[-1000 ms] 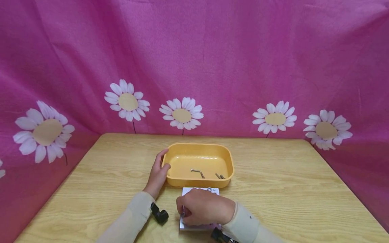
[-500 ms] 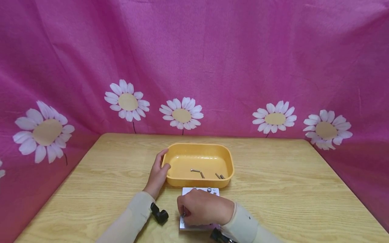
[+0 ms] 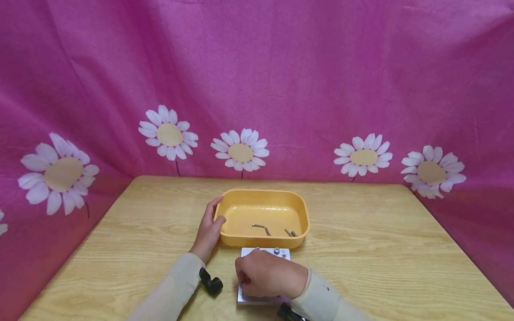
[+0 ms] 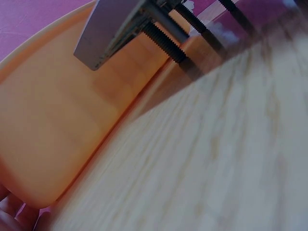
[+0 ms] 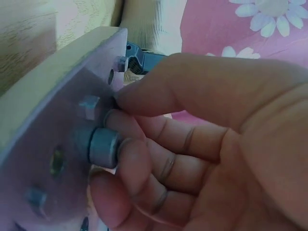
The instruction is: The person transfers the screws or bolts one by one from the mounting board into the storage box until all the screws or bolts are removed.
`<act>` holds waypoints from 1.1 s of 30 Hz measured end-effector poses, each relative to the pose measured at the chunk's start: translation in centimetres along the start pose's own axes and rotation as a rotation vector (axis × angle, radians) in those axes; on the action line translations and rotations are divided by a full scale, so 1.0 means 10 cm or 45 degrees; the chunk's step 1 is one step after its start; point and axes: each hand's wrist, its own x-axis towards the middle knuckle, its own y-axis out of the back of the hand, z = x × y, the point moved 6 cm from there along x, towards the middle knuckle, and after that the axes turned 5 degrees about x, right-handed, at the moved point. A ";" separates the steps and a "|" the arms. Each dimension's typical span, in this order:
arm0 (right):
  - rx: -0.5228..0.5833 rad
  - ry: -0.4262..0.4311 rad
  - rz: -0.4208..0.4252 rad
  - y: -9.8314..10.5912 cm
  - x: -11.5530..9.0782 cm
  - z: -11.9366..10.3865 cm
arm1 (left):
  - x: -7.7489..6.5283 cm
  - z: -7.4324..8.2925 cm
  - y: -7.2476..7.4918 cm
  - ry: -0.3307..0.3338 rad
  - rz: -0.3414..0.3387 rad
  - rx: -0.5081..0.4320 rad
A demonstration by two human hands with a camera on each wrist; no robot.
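Note:
My left hand (image 3: 208, 234) grips the left wall of a yellow plastic basin (image 3: 263, 242), thumb over the rim and fingers outside. Several metal bolts (image 3: 258, 225) lie on its floor. In front of the basin, a silver metal plate (image 3: 246, 252) stands raised above the table; threaded bolt shanks (image 4: 164, 43) hang beneath it in the left wrist view. My right hand (image 3: 271, 274) is over the plate's left part, thumb and fingertips pinching a bolt mostly hidden by them, right at the surface. Beside those fingers a round bolt head (image 5: 103, 147) stands proud of the plate.
Other small bolt heads (image 5: 89, 107) and an open hole (image 5: 57, 161) show on the plate. Black wrist mounts sit at the left cuff (image 3: 210, 281) and right cuff (image 3: 290, 312). A pink flowered curtain (image 3: 297, 89) hangs behind the wooden table (image 3: 361, 249).
The bolt shank seen under my right fingers earlier is now out of sight in the head view, and that hand has shifted very slightly right. My left hand and the basin stay put.

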 end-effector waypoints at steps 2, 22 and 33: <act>0.000 0.015 0.008 0.00 0.00 0.00 | 0.00 0.00 0.00 -0.004 -0.003 -0.003; 0.002 0.069 0.074 0.01 0.01 -0.03 | -0.01 0.06 0.01 0.010 -0.029 -0.040; 0.004 0.043 0.067 0.02 0.01 -0.02 | 0.01 -0.01 0.00 0.008 0.004 0.005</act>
